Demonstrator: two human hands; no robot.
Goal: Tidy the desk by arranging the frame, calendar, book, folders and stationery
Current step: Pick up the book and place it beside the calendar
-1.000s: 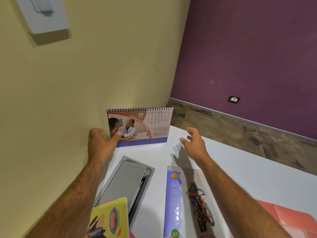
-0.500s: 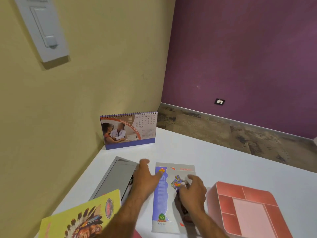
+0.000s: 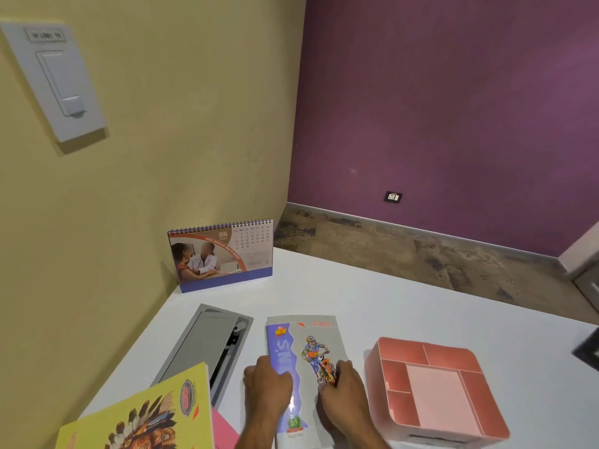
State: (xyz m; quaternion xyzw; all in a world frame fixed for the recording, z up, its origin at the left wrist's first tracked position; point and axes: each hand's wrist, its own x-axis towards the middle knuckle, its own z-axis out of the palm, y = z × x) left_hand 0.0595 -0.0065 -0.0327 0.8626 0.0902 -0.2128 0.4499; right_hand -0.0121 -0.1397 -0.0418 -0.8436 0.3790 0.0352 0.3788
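A spiral desk calendar [image 3: 223, 254] stands upright in the far left corner of the white desk [image 3: 372, 299], against the yellow wall. A grey book with a motocross rider on its cover [image 3: 304, 348] lies flat in the middle. My left hand [image 3: 269, 387] grips its left edge and my right hand [image 3: 345, 390] grips its right edge. A yellow folder with a feathered headdress picture [image 3: 146, 416] lies at the near left, over a pink folder [image 3: 223, 426]. A pink compartment organiser [image 3: 434, 390] stands empty to the right of the book.
A grey cable hatch [image 3: 207, 345] is set into the desk left of the book, its lid partly open. A dark object [image 3: 588, 351] shows at the right edge. A white switch plate [image 3: 55, 79] is on the yellow wall.
Both hands left the calendar at the back corner and came back to the book, closing on its two side edges. The view pulled back, so the organiser came into sight.
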